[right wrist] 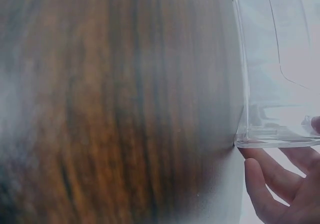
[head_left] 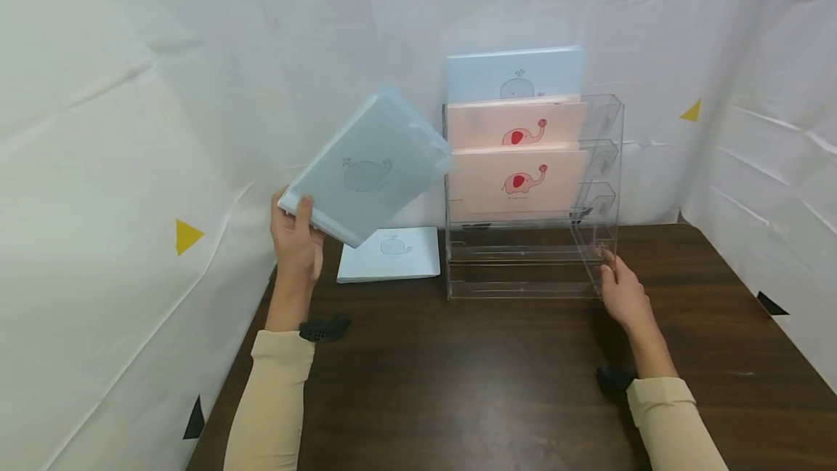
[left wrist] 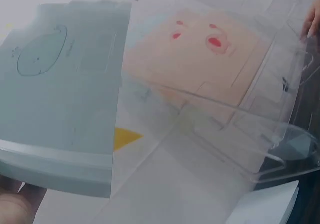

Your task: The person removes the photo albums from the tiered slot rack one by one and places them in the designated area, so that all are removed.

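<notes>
My left hand (head_left: 297, 242) holds a light blue whale-print folder (head_left: 373, 166) by its lower left corner, thumb on the front. The folder is raised and tilted, its right corner overlapping the rack's left edge in the head view. A clear plastic tiered rack (head_left: 523, 291) stands on the table. My right hand (head_left: 624, 293) grips the rack's right side low down, with fingers around the bottom edge in the right wrist view. The rack bears a blue whale folder (head_left: 477, 75) at the back and pink elephant folders (head_left: 480, 184) in two tiers ahead of it.
Another light blue whale-print folder or stack (head_left: 418, 256) lies flat on the dark wooden table (head_left: 458, 369), left of the rack. White sheeting (head_left: 366, 13) with black and yellow triangles hangs behind and at both sides.
</notes>
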A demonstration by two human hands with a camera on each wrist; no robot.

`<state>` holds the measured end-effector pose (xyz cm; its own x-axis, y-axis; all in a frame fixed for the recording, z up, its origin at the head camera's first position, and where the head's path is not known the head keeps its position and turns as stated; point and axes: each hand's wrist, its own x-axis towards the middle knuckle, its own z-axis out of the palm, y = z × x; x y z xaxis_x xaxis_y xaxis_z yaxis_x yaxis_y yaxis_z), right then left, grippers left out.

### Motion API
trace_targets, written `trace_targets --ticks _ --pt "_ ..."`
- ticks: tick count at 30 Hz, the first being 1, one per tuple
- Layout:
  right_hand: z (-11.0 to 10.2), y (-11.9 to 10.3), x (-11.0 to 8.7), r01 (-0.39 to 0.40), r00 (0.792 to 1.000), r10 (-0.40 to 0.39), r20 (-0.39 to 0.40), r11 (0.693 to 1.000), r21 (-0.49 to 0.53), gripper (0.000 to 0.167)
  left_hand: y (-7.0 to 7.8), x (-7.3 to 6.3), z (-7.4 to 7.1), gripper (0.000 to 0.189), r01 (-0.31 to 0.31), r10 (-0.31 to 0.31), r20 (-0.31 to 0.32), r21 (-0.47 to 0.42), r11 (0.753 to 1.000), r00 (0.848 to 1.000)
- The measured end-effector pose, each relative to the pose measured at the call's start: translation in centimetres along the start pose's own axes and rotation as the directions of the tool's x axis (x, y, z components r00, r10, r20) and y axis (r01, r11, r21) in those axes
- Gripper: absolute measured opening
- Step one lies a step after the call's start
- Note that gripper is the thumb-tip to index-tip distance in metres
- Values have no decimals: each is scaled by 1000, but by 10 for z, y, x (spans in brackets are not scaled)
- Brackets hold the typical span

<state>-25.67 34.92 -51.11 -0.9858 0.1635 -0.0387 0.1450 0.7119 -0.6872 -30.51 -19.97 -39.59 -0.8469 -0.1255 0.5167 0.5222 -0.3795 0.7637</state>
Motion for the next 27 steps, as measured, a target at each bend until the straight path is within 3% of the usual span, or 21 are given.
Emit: trace_targets --ticks 4,7,13,17,20,27 --pt "-2 0 -1 3 1000 -3 4 1000 -2 62 4 -3 -21 37 26 -29 -125 -31 999 992" --pt "-1 0 0 8 1000 -8 5 1000 -1 62 7 -7 -39 39 74 -83 -227 -45 996 970" --pt "0 2 0 11 1000 -11 -4 1000 -8 62 6 -15 -65 40 132 -165 -371 -113 985 914" --pt "0 3 1 15 1000 -15 -1 1000 -7 63 0 -20 -78 39 148 -219 -451 -188 971 865" --pt "0 4 2 17 1000 -17 5 1000 -6 64 -8 -24 -89 39 182 -268 -489 -217 959 830" --pt "1 4 1 19 1000 -19 11 1000 -2 64 -29 -34 -121 46 246 -377 -520 -305 920 767"
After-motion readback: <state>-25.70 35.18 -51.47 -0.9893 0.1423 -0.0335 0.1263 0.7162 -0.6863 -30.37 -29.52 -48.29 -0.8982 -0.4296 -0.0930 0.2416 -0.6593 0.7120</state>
